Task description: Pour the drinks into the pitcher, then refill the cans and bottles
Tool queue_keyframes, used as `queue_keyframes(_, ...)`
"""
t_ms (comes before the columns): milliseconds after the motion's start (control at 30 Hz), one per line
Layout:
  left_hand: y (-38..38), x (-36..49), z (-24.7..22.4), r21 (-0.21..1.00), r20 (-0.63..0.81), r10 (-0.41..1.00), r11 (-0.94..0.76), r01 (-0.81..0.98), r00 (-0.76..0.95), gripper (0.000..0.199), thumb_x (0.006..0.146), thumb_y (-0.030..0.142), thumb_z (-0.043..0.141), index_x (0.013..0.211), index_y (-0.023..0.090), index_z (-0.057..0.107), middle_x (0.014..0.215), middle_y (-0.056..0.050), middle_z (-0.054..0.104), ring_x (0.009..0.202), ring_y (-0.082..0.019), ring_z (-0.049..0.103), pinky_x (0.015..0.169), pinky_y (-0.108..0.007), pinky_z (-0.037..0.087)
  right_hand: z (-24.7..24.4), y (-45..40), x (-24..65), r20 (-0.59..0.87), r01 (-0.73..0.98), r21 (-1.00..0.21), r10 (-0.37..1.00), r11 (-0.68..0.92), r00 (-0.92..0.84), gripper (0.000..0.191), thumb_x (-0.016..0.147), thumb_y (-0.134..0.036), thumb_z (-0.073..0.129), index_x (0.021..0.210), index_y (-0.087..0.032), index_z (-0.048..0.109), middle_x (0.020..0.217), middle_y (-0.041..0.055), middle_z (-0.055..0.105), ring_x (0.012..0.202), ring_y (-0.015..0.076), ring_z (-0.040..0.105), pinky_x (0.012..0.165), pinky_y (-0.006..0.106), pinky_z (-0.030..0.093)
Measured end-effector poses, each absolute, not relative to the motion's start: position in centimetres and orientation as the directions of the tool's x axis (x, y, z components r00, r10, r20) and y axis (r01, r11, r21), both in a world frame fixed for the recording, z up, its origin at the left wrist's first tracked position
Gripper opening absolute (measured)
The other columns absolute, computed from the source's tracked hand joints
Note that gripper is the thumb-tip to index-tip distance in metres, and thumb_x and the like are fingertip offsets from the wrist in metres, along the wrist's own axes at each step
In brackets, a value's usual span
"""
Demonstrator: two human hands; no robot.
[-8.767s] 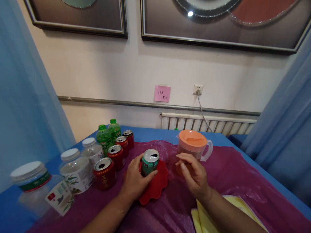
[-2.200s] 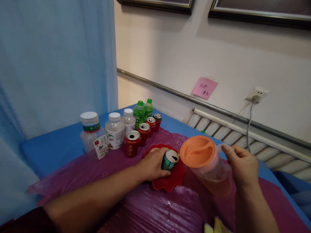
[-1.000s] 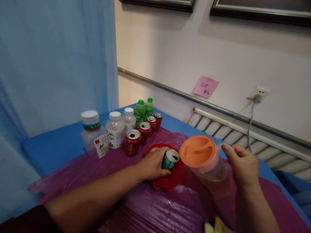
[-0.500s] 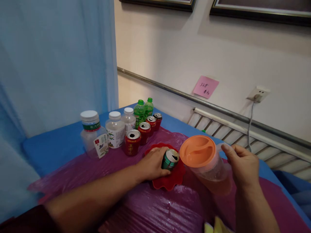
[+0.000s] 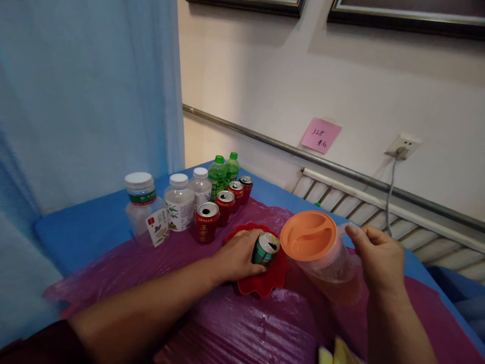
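My left hand (image 5: 238,255) is wrapped round a green can (image 5: 265,249), which stands slightly tilted over a scalloped red dish (image 5: 261,285). Gripped by its handle in my right hand (image 5: 379,258) is a clear pitcher (image 5: 337,275) with an orange lid (image 5: 308,236). The pitcher leans to the left, its lid edge close beside the can's top, and light-coloured liquid shows inside it. A thin stream at the can's opening is too small to make out clearly.
Red cans (image 5: 207,222) stand in a row behind the dish, beside clear jars (image 5: 180,202) with white lids and green bottles (image 5: 217,177). Purple plastic (image 5: 257,323) covers the blue table (image 5: 83,227). A yellow item (image 5: 339,352) lies at the front edge.
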State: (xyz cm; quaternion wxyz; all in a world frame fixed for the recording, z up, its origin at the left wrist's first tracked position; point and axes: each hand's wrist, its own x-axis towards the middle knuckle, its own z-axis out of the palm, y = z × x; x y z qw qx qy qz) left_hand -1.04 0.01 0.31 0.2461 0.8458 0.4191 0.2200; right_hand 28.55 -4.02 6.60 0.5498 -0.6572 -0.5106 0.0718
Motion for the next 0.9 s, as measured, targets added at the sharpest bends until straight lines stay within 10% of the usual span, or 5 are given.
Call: queue_keyframes(900,0.05,-1.11,0.23,0.599,0.171,0.813,-0.535,0.596,0.557,0.068,0.066,0.035,0.086,0.127,0.027,0.057,0.124,-0.006,0.066,0.117,-0.032,0.06,0.103,-0.043,0.046,6.57,-4.05,28.65,0.494,0.61,-0.779,0.742,0.146,0.453,0.053,0.072,-0.062,0.071,0.05,-0.021,0.048,0.051,-0.0051,0.034,0.052,0.0105,0.031,0.049,0.026,0.025)
